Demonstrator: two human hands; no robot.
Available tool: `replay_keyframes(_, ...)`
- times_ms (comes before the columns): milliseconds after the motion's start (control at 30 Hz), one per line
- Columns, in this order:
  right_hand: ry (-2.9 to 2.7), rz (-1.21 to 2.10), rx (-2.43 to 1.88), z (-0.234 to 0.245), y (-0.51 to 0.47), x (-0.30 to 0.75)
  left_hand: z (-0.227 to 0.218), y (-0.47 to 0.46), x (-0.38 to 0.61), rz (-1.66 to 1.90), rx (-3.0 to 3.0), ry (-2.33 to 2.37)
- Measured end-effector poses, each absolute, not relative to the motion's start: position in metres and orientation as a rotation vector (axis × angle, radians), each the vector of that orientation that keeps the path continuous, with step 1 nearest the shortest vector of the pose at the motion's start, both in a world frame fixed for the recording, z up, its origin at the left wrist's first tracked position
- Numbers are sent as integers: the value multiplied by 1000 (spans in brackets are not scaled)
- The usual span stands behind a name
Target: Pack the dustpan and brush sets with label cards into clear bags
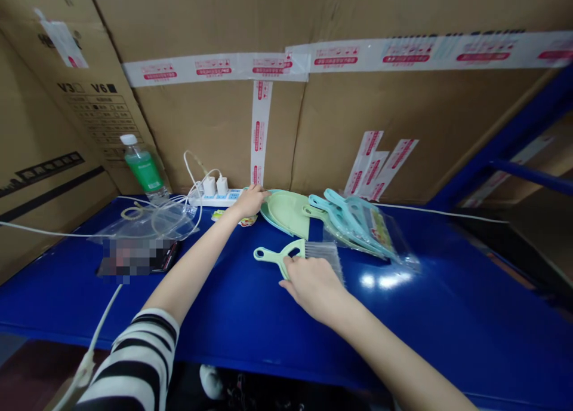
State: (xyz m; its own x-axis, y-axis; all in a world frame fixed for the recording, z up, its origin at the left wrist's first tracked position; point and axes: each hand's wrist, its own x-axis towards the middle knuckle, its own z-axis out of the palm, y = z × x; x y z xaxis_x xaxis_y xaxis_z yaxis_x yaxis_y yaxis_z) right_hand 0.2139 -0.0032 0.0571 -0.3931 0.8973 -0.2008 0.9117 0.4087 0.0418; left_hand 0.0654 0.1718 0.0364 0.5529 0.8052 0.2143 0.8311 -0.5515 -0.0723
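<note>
My right hand (316, 285) is closed on a small light-green hand brush (273, 256), fingers at the base of its head. The brush lies at the table's middle, its clear bristles (323, 252) pointing right and partly covered by my hand. Farther back, my left hand (251, 202) is at the left edge of stacked dustpans, its thumb over the rim and its other fingers partly hidden. A light-green dustpan (290, 211) rests on top, with a blue dustpan (276, 221) showing beneath.
Right of the dustpans lie blue brush-and-dustpan sets (351, 220) in clear plastic. A power strip (233, 196) with white chargers stands behind my left hand. At the left are a bottle of green liquid (144, 167), clear bags (172, 220) and cables. Cardboard (201, 124) walls the back.
</note>
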Motion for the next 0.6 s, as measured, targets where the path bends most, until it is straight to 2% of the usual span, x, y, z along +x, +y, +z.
replay_keyframes(133, 2538, -17, 1719, 62, 11, 222, 32, 161, 71, -278, -2523, -1424)
replay_keyframes(367, 2261, 360, 2445, 63, 55, 275, 33, 125, 75, -349, -2472, -1325)
replay_keyframes(600, 2306, 89, 2565, 27, 85, 321, 32, 86, 61, -343, -2529, -1194)
